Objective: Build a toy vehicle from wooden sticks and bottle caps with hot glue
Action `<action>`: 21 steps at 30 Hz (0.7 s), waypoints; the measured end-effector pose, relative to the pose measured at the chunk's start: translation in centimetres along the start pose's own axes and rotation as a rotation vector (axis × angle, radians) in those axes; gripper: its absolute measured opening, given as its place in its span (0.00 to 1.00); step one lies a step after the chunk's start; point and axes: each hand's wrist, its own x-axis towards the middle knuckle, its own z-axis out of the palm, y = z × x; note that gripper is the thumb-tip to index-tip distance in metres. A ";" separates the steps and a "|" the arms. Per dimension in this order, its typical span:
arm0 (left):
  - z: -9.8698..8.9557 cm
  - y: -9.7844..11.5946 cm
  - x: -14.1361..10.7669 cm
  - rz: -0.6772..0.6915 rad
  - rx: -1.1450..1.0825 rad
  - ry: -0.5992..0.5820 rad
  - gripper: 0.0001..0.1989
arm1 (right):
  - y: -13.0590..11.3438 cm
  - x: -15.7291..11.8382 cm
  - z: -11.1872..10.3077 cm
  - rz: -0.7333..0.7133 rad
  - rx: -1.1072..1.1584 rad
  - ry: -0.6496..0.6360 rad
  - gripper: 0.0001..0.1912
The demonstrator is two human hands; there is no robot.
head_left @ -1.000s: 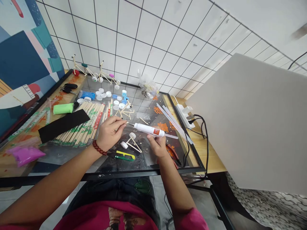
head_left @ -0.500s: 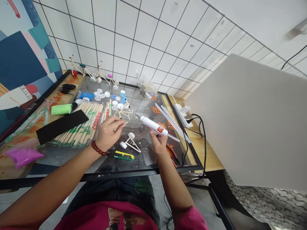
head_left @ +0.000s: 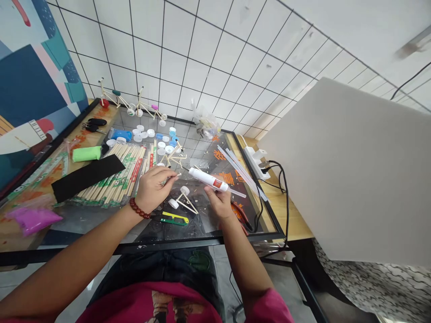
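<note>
My left hand (head_left: 155,186), with a beaded bracelet at the wrist, pinches a small pale piece (head_left: 178,174), too small to name. My right hand (head_left: 218,202) is closed around a white glue gun (head_left: 207,178), whose nozzle points left, close to that piece. Below and between the hands lies a small stick frame (head_left: 187,206) with two white caps as wheels. A yellow-and-green cutter (head_left: 174,219) rests just in front of it. Beyond my left fingertips stands another stick assembly (head_left: 172,159).
Wrapped chopsticks (head_left: 114,179), a black strip (head_left: 87,177), green clay (head_left: 86,154) and purple clay (head_left: 37,220) lie left. Bottle caps (head_left: 151,133) and finished stick models (head_left: 144,106) are at the back. Glue sticks (head_left: 242,170), red pliers (head_left: 240,215) and a power strip (head_left: 256,161) are right.
My right hand has moved the glue gun left and slightly down, bringing its nozzle nearer the piece in my left hand. My left hand has barely shifted.
</note>
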 end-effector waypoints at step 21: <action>-0.1 0.1 0.1 -0.019 -0.021 -0.006 0.04 | 0.4 -0.2 -0.5 0.051 0.093 0.008 0.14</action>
